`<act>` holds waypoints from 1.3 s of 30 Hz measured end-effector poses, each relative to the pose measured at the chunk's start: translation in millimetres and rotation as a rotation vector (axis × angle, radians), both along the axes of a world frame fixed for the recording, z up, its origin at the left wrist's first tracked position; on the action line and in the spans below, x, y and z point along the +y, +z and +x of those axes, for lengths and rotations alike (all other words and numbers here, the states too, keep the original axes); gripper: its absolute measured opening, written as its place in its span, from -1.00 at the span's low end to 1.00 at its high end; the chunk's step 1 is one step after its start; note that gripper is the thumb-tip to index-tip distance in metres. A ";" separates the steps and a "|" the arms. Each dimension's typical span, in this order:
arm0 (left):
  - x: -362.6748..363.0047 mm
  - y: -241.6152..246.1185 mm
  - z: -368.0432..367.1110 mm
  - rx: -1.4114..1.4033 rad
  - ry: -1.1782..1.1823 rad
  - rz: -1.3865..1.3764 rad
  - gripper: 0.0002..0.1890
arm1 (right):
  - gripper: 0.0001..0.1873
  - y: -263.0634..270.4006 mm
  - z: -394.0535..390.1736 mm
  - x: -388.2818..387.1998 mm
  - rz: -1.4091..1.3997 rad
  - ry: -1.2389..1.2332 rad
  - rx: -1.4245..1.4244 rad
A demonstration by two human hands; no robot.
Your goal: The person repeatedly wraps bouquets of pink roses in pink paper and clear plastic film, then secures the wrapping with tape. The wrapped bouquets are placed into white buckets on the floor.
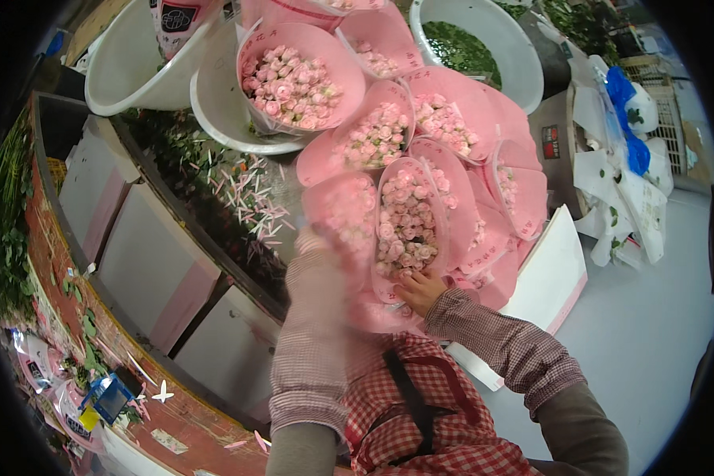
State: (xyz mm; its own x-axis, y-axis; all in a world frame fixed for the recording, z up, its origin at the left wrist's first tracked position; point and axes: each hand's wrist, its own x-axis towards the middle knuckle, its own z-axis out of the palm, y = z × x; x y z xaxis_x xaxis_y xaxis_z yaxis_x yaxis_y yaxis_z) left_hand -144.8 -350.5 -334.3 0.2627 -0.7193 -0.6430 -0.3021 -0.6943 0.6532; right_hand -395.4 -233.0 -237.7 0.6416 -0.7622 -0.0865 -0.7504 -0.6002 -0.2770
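Note:
A wrapped bunch of pale pink spray roses [407, 223] lies in front of me in a pink paper sleeve, blooms facing up. At its near end, the bent fingers of my right hand [421, 291] touch the lowest blooms and the sleeve's rim. Whether they grip anything is unclear. Motion blurs my left hand [314, 241], which is beside a second wrapped rose bunch [346, 211] on the left; its fingers cannot be made out. More bunches are packed beyond, including a full one [294, 89] in a pale tub [214, 122].
White cartons [149, 256] stand inside a dark-edged frame at left, beside a worn red tabletop [172, 410]. Narrow pink and white strips [253, 199] litter the surface near the tub. A tub with green leaves [476, 35] stands behind; white and blue plastic wrapping [625, 160] hangs at right.

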 end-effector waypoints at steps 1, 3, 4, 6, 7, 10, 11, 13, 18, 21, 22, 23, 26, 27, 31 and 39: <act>1.3 9.1 -5.2 0.067 0.063 -0.044 -0.34 | -0.71 2.0 1.8 -1.0 -0.058 -0.036 -0.034; 4.0 38.6 0.4 -0.019 0.013 0.095 -0.34 | -0.73 8.2 3.5 -4.3 -0.079 -0.034 -0.020; 20.8 59.8 -0.8 -0.163 -0.013 -0.018 -0.27 | -0.73 11.2 3.6 -6.2 -0.091 -0.036 -0.011; 52.7 95.7 -4.0 -0.487 -0.237 -0.309 -0.21 | -0.74 16.8 4.6 -7.9 -0.104 -0.059 0.011; 70.1 108.7 -6.8 -0.382 -0.439 -0.335 -0.22 | -0.75 18.1 5.1 -9.2 -0.064 -0.080 0.048; 97.9 112.1 -22.6 -0.188 -0.822 -0.406 -0.29 | -0.75 18.8 7.8 -9.0 0.025 -0.086 0.117; 102.2 107.1 -25.6 -0.204 -0.929 -0.263 -0.36 | -0.75 16.9 8.9 -10.1 0.087 -0.072 0.173; 97.3 90.4 -24.8 -0.274 -1.151 -0.164 -0.46 | -0.76 14.9 4.1 -10.9 0.149 -0.073 0.169; 90.2 77.1 -27.1 -0.447 -1.259 -0.093 -0.61 | -0.73 12.8 -23.8 -29.4 0.157 -0.032 0.155; 88.7 80.7 -45.4 -0.467 -1.352 0.231 -0.68 | -0.81 14.9 -19.0 -45.3 0.338 -0.054 0.225; 85.6 81.2 -50.1 -0.504 -1.233 0.150 -0.66 | -0.82 14.5 -8.4 -51.8 0.357 -0.050 0.297; 82.1 80.3 -54.9 -0.506 -1.163 0.140 -0.64 | -0.82 20.5 -3.1 -48.7 0.312 -0.084 0.275; 80.2 79.8 -51.9 -0.466 -1.011 0.231 -0.55 | -0.80 38.3 2.4 -19.6 0.066 -0.230 -0.025; 83.3 80.9 -49.9 -0.425 -0.980 0.354 -0.52 | -0.78 47.1 -1.4 3.7 0.037 -0.396 -0.095; 117.7 107.0 -45.6 -0.549 -0.669 -0.606 -0.47 | -0.32 67.6 -86.0 101.1 0.146 -1.194 -0.251; 173.1 169.1 -126.8 -0.408 -1.295 -0.296 -0.29 | -0.35 13.0 -104.8 144.9 0.596 -1.098 -0.293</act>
